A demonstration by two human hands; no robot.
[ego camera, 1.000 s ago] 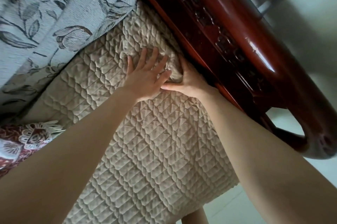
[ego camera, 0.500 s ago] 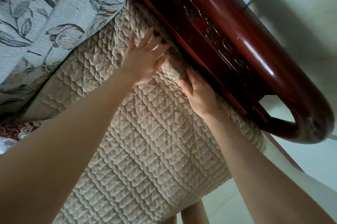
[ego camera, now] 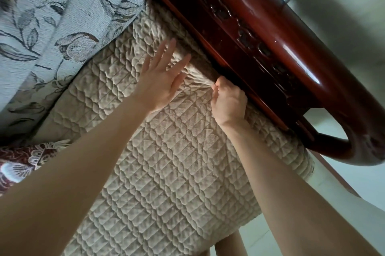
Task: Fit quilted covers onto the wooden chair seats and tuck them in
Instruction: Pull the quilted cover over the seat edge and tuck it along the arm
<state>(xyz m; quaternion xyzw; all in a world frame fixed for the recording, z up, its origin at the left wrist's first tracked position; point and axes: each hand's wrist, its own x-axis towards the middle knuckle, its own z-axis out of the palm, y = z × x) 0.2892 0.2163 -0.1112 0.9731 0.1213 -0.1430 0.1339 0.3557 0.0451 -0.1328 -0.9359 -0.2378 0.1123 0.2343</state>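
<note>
Our left hand is spread open, fingers straight, on the beige quilted cover. Our right hand curls its fingers round a bunched fold of that cover, right against the carved red wooden armrest. We see the cover lying over the chair seat, its far edge meeting a grey floral cushion.
</note>
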